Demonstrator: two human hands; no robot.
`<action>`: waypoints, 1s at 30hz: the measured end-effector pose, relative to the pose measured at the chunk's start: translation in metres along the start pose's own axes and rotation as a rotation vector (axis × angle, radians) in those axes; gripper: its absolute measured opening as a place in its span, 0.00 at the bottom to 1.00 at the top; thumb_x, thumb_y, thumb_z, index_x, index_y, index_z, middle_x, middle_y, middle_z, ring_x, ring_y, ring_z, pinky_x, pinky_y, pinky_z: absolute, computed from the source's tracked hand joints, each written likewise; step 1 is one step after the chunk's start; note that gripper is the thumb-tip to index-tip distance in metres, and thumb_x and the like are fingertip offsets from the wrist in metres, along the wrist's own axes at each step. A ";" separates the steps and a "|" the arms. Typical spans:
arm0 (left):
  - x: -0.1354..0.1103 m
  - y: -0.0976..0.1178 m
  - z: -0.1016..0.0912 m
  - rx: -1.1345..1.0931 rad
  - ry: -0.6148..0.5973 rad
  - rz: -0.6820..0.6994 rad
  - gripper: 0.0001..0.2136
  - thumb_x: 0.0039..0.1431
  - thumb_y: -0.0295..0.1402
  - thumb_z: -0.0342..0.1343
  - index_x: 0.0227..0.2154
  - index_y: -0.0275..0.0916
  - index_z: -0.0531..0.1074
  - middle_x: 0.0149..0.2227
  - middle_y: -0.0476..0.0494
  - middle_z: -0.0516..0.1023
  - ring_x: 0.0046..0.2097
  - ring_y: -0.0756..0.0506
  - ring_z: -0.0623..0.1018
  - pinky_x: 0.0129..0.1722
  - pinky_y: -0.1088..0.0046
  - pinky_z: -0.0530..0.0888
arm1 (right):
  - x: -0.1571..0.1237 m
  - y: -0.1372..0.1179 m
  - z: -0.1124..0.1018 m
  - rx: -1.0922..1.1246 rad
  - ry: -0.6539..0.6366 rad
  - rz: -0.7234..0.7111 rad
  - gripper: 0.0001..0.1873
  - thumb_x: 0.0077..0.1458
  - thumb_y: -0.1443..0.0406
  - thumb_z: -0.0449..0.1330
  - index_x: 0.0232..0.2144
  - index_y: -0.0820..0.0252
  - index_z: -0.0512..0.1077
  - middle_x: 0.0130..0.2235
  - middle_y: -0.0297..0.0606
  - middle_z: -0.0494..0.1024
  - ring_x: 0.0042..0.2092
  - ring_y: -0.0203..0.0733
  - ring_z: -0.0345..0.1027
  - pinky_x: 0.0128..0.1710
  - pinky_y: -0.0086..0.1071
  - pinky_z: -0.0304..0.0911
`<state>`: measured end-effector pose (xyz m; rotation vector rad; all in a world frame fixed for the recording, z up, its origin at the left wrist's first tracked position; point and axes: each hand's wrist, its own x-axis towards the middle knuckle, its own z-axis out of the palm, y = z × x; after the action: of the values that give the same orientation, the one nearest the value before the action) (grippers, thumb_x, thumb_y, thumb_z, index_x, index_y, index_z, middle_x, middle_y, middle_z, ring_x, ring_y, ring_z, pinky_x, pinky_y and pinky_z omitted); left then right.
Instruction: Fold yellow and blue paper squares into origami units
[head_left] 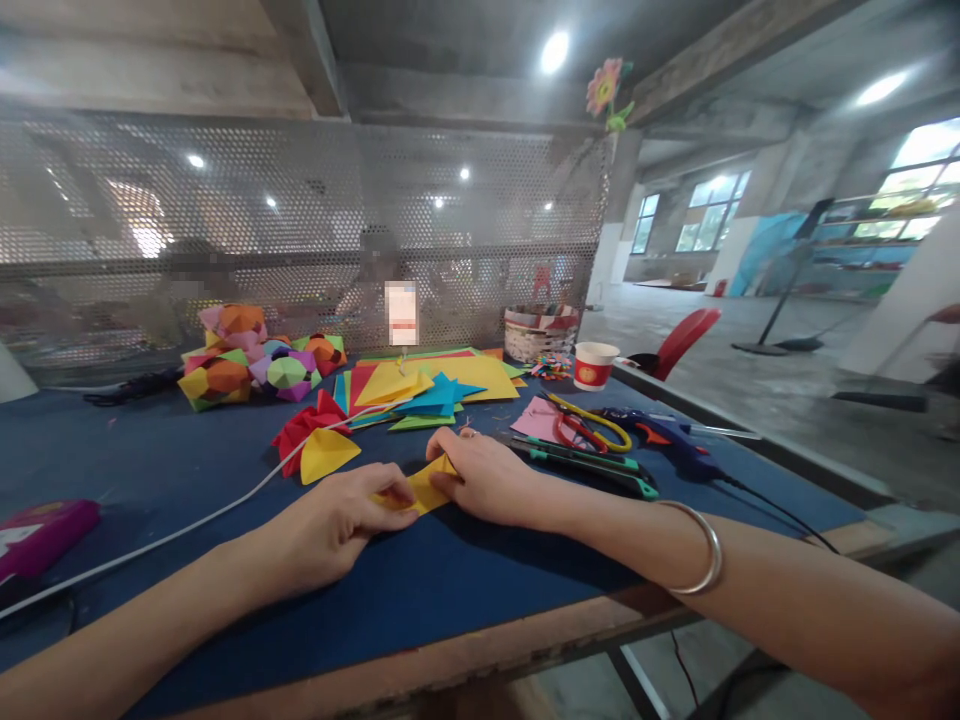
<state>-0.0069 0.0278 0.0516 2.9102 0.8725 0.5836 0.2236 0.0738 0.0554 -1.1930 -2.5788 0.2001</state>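
Observation:
A small yellow folded paper [424, 489] lies on the blue table top [187, 460], held between both of my hands. My left hand [341, 522] pinches its left end with fingers closed. Pressing on its right end is my right hand [487, 475], fingers curled over the paper; a silver bangle [705, 550] circles that wrist. Just left of the hands lie a yellow paper cone [326, 452] and a red folded piece [307, 420].
Sheets of coloured paper with a blue star [439, 393] lie behind the hands; folded paper balls [255, 360] sit back left. On the right are scissors [589, 425], a utility knife [592, 465], a glue gun [664, 432], a paper cup [594, 364] and a basket [540, 332]. A white cable [202, 520] crosses left.

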 end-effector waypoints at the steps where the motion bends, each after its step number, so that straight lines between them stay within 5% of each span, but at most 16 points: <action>1: -0.003 -0.002 0.001 -0.009 0.007 0.005 0.21 0.68 0.23 0.44 0.48 0.49 0.81 0.47 0.43 0.79 0.47 0.47 0.80 0.45 0.73 0.75 | 0.000 0.000 0.000 0.007 0.002 0.002 0.14 0.64 0.67 0.59 0.52 0.62 0.69 0.43 0.46 0.79 0.48 0.50 0.70 0.45 0.37 0.60; 7: -0.010 -0.008 0.002 -0.034 0.014 0.003 0.23 0.68 0.22 0.45 0.52 0.53 0.79 0.49 0.44 0.79 0.49 0.47 0.80 0.49 0.72 0.75 | -0.004 -0.006 0.001 0.046 0.074 0.003 0.23 0.63 0.66 0.62 0.58 0.65 0.65 0.58 0.53 0.69 0.60 0.55 0.61 0.58 0.45 0.58; 18: -0.021 -0.011 0.005 -0.022 0.026 -0.004 0.26 0.66 0.21 0.44 0.56 0.55 0.77 0.53 0.44 0.80 0.51 0.46 0.81 0.50 0.72 0.77 | -0.008 -0.005 0.002 0.085 -0.006 -0.020 0.25 0.64 0.60 0.61 0.59 0.62 0.64 0.58 0.54 0.70 0.59 0.58 0.63 0.57 0.52 0.59; 30: -0.057 -0.010 0.000 0.004 0.082 -0.001 0.37 0.60 0.15 0.42 0.64 0.61 0.66 0.59 0.51 0.78 0.57 0.48 0.80 0.58 0.74 0.75 | -0.016 0.005 0.000 0.124 -0.061 -0.025 0.30 0.60 0.76 0.52 0.64 0.64 0.59 0.62 0.54 0.67 0.62 0.57 0.61 0.60 0.53 0.58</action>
<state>-0.0554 0.0052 0.0307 2.9079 0.8851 0.7070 0.2372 0.0646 0.0510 -1.1271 -2.5894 0.3911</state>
